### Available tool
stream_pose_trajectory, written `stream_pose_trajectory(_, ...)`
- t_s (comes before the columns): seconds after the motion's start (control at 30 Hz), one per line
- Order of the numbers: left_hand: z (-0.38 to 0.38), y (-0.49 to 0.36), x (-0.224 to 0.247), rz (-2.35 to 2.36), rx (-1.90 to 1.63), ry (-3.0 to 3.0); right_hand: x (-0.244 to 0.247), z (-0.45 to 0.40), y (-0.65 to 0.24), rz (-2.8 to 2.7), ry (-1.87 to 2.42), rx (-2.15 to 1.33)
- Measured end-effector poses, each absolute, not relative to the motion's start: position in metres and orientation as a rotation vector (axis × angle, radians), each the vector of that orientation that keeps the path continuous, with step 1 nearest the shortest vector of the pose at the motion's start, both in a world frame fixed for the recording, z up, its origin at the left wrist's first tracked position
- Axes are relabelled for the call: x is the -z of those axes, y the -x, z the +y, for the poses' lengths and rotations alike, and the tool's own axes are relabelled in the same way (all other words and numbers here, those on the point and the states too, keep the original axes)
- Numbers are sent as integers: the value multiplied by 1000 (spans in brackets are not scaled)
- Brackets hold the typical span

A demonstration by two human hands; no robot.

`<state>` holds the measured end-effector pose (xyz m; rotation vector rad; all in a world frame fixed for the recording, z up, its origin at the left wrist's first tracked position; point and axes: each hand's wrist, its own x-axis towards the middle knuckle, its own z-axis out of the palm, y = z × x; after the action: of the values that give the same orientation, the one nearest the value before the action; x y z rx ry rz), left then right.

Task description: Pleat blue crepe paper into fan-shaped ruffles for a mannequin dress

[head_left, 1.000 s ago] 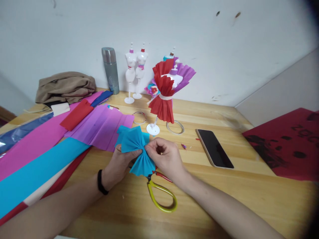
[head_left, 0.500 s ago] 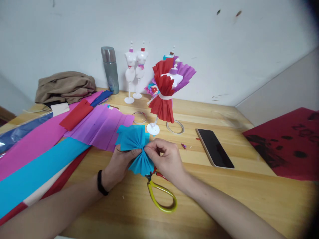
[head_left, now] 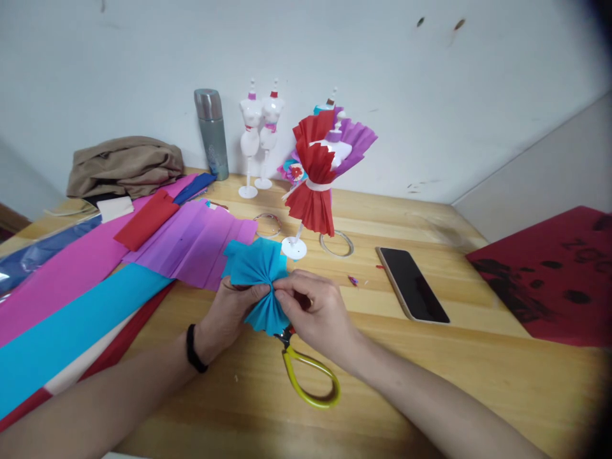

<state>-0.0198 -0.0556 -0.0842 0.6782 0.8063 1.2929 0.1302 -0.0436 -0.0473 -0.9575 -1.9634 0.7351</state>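
A pleated piece of blue crepe paper (head_left: 255,264), pinched at its middle, fans out above and below in a bow shape. My left hand (head_left: 228,306) grips it from the left, thumb pressed on the gathered centre. From the right, my right hand (head_left: 318,312) is closed, thumb and forefinger pinching the same centre. Scissors (head_left: 312,379) with yellow handles lie on the table just below, their blades partly hidden under the paper and my right hand. Beyond my hands a small mannequin (head_left: 337,152) stands upright, dressed in red and purple pleated paper tied with a pale band.
Crepe paper strips (head_left: 71,335) in several colours cover the left side. A phone (head_left: 412,284) lies at the right, near a red bag (head_left: 554,280). At the back stand a flask (head_left: 213,137), two white mannequins (head_left: 249,121) and a brown cloth (head_left: 124,167). Wire coils (head_left: 337,244) lie mid-table.
My right thumb and forefinger have shifted slightly left and up at the gathered centre. The blue paper has tilted a little; my left hand keeps its grip.
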Motion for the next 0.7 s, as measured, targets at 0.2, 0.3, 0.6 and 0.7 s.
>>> stream_pose_trajectory(0.2, -54, 21, 82, 791, -1277, -666, 46, -40, -132, -1930, 955, -897)
stream_pose_trajectory(0.3, -54, 23, 79, 775, -1279, -678, 45, -33, -136, -1854, 997, -975)
stream_pose_trajectory(0.6, -50, 32, 78, 748, -1189, -692, 47, -12, -148, -1763, 1095, -1108)
stream_pose_trajectory(0.7, -50, 33, 79, 728, -1180, -693, 48, -15, -144, -1791, 1111, -1178)
